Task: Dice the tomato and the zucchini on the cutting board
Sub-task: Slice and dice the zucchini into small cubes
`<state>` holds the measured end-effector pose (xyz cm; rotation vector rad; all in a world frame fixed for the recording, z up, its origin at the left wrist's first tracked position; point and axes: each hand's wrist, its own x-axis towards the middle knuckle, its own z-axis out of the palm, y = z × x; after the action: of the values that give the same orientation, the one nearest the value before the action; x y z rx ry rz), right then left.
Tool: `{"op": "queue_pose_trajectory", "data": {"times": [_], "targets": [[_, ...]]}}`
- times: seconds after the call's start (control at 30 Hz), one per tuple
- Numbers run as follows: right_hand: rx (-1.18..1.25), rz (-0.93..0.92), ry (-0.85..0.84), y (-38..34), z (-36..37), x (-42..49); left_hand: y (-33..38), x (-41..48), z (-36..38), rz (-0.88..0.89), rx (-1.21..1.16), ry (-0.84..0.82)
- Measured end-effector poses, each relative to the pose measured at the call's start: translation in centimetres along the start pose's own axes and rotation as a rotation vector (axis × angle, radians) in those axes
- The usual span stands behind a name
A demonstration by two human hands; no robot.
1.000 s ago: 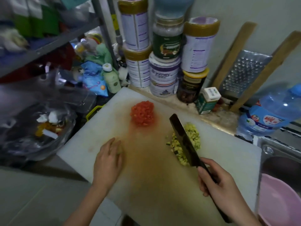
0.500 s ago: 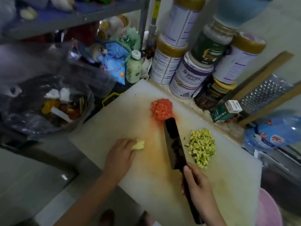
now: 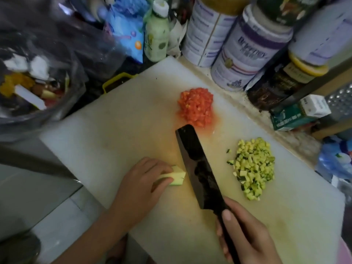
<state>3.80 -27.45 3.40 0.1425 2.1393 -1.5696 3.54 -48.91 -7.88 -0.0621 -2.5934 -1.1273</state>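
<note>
– Grip first: what has the left hand got?
– Its fingers and thumb are curled round a short piece of zucchini and pin it to the cutting board. The pale cut end pokes out toward the knife.
– And the right hand?
– Its grip is clamped round the dark handle, with one finger laid along the top toward the blade. The blade is broad and dark, and its tip points at the diced tomato, stopping just short of it. Whether the edge touches the board I cannot tell.
– Where is the cut food?
– The tomato sits in a red heap on the far side of the board, near the tins. The diced zucchini is a green-yellow heap right of the blade and apart from it.
– What differs from before?
– A second ago the left hand lay flat on the board with no piece showing, and the blade was against the zucchini heap. Half a second ago the hand already held the piece, with a gap to the blade. Now the cut end lies just beside the blade.
</note>
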Motion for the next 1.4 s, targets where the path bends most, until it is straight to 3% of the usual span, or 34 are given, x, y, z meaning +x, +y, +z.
{"op": "queue_pose_trajectory", "data": {"times": [0.6,0.77,1.2,1.4], "targets": [[-0.411,-0.213,0.072,4.3,-0.8,-0.1,1.4,-1.7,2.4,-0.006,-0.008,0.101],[-0.365,-0.21,0.131,4.2,-0.7,-0.4,1.4,-1.7,2.5,-0.013,-0.02,0.109],[-0.566,-0.283,0.095,4.0,-0.5,-0.5,1.4,-1.6,2.3,-0.012,-0.063,0.104],[-0.835,-0.323,0.119,3.1,0.2,0.0,1.4,-1.6,2.1,-0.018,-0.076,0.117]]}}
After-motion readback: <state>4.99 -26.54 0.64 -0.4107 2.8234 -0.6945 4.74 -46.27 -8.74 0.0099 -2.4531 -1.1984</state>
